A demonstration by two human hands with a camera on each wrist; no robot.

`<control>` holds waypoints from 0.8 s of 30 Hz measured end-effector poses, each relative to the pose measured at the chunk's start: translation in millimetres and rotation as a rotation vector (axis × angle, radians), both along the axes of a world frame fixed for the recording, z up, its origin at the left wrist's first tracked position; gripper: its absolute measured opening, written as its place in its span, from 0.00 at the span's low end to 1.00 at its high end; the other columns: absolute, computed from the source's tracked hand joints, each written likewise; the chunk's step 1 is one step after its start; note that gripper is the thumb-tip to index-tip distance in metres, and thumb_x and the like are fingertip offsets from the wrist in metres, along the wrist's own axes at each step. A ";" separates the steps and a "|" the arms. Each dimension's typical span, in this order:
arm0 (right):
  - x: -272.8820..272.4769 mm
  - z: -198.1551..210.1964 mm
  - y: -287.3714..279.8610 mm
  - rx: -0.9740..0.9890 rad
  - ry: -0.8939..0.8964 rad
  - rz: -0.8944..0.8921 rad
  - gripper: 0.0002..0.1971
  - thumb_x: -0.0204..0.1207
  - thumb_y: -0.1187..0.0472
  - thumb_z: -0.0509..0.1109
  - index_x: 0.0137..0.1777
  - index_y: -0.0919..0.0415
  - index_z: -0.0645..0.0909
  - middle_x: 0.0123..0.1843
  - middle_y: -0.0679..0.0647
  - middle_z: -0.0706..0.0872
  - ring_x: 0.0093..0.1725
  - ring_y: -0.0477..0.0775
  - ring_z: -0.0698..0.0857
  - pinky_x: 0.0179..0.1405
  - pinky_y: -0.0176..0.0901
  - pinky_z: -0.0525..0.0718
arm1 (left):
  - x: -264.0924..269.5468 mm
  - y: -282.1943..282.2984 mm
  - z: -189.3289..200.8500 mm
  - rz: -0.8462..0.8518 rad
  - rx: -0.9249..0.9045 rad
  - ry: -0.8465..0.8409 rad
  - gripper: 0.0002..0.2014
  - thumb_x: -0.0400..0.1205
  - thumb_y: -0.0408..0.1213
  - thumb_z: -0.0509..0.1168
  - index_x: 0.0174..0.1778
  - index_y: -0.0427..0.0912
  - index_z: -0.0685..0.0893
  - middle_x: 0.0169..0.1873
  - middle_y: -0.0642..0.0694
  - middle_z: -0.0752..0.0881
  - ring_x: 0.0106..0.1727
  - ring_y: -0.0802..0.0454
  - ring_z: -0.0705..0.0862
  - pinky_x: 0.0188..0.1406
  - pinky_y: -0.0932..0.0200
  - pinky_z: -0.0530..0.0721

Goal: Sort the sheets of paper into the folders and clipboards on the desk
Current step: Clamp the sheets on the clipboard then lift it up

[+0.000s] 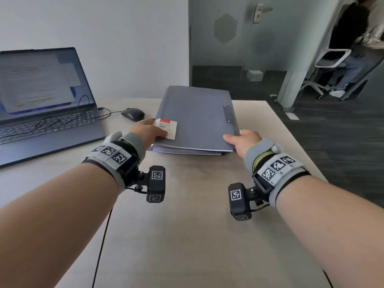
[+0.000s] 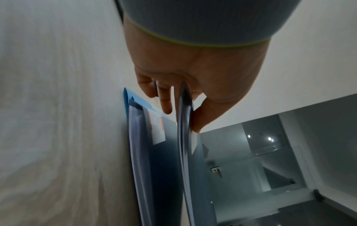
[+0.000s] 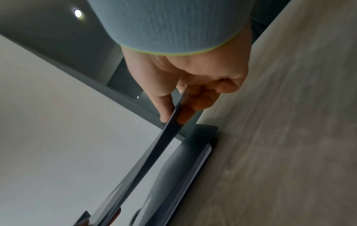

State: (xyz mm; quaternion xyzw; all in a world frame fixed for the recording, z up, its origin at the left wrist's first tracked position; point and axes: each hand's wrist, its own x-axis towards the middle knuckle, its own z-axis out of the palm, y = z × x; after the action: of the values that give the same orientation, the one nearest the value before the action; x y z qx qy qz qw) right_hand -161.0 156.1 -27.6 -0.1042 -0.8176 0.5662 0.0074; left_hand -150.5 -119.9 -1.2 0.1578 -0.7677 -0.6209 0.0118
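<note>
A flat, matte grey-blue plastic folder (image 1: 195, 115) with rounded corners is held at its near corners above a stack of similar folders (image 1: 187, 151) lying on the pale, wood-grain bench (image 1: 187, 235). The left hand (image 1: 145, 129) pinches the folder's near left corner, thumb on top beside a small white label with a red band (image 1: 167, 128), the other fingers (image 2: 166, 100) beneath. The right hand (image 1: 242, 140) pinches the near right corner the same way, thumb flat on the cover, fingers (image 3: 195, 104) curled below.

The wrist views show what the head view hides: a gap between the lifted folder and the stack below, white sheet edges (image 3: 204, 154) in the lower folder, and a second labelled cover underneath. Only the head view shows the open grey laptop (image 1: 45, 104) and black mouse (image 1: 133, 114) to the left.
</note>
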 end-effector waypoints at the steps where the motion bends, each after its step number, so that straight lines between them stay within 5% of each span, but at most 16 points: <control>1: -7.8 -0.7 -2.1 0.034 0.005 -0.005 0.32 0.60 0.43 0.80 0.60 0.63 0.87 0.53 0.58 0.92 0.52 0.61 0.90 0.61 0.55 0.86 | -7.3 -0.9 -3.2 -0.006 -0.046 -0.007 0.29 0.71 0.29 0.75 0.70 0.41 0.82 0.55 0.47 0.88 0.48 0.52 0.87 0.48 0.63 0.82; 3: -24.6 -1.9 -10.5 0.104 -0.004 -0.022 0.42 0.57 0.37 0.77 0.67 0.64 0.83 0.60 0.59 0.90 0.58 0.62 0.88 0.66 0.54 0.83 | -24.4 -2.9 -12.4 0.017 -0.134 -0.013 0.27 0.76 0.31 0.73 0.72 0.42 0.78 0.59 0.49 0.84 0.59 0.47 0.83 0.55 0.62 0.74; 7: -37.4 -7.0 -20.5 0.224 -0.041 -0.017 0.36 0.74 0.42 0.73 0.76 0.65 0.74 0.70 0.62 0.83 0.67 0.66 0.82 0.70 0.53 0.77 | -38.2 -6.8 -32.1 0.057 -0.229 -0.032 0.32 0.81 0.34 0.70 0.82 0.44 0.69 0.70 0.46 0.80 0.70 0.45 0.79 0.57 0.62 0.73; 11: -44.0 -16.9 -25.0 0.381 -0.096 0.055 0.33 0.70 0.39 0.72 0.68 0.61 0.79 0.66 0.59 0.85 0.61 0.65 0.84 0.64 0.51 0.81 | -41.1 -13.1 -49.4 0.080 -0.332 -0.053 0.32 0.81 0.39 0.69 0.83 0.50 0.68 0.73 0.45 0.79 0.64 0.44 0.81 0.58 0.59 0.74; 14: -41.2 -18.4 -24.2 0.403 -0.120 0.064 0.31 0.74 0.53 0.74 0.75 0.61 0.72 0.68 0.57 0.81 0.65 0.63 0.82 0.55 0.42 0.77 | -40.0 -11.8 -51.9 0.073 -0.384 -0.079 0.32 0.82 0.42 0.68 0.83 0.51 0.67 0.74 0.45 0.79 0.66 0.43 0.81 0.57 0.60 0.72; 19: -26.5 -18.2 -21.7 0.346 -0.107 0.140 0.27 0.75 0.62 0.73 0.75 0.66 0.76 0.70 0.63 0.83 0.67 0.65 0.82 0.68 0.51 0.80 | -29.7 -3.1 -49.4 0.076 -0.466 -0.115 0.31 0.83 0.40 0.63 0.84 0.50 0.65 0.71 0.42 0.80 0.64 0.40 0.81 0.53 0.58 0.74; 24: -2.0 -20.4 -17.5 0.235 -0.111 0.144 0.30 0.75 0.56 0.74 0.78 0.59 0.74 0.65 0.57 0.86 0.62 0.60 0.85 0.64 0.48 0.81 | -4.0 1.5 -44.7 0.093 -0.407 -0.145 0.30 0.82 0.37 0.64 0.82 0.48 0.67 0.55 0.42 0.81 0.43 0.46 0.79 0.41 0.58 0.74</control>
State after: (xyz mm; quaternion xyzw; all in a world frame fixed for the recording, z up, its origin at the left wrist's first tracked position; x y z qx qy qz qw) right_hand -163.0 138.6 -47.9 -0.0748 -0.8828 0.4589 -0.0665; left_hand -154.6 -118.4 -45.8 0.2316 -0.8679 -0.4391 0.0167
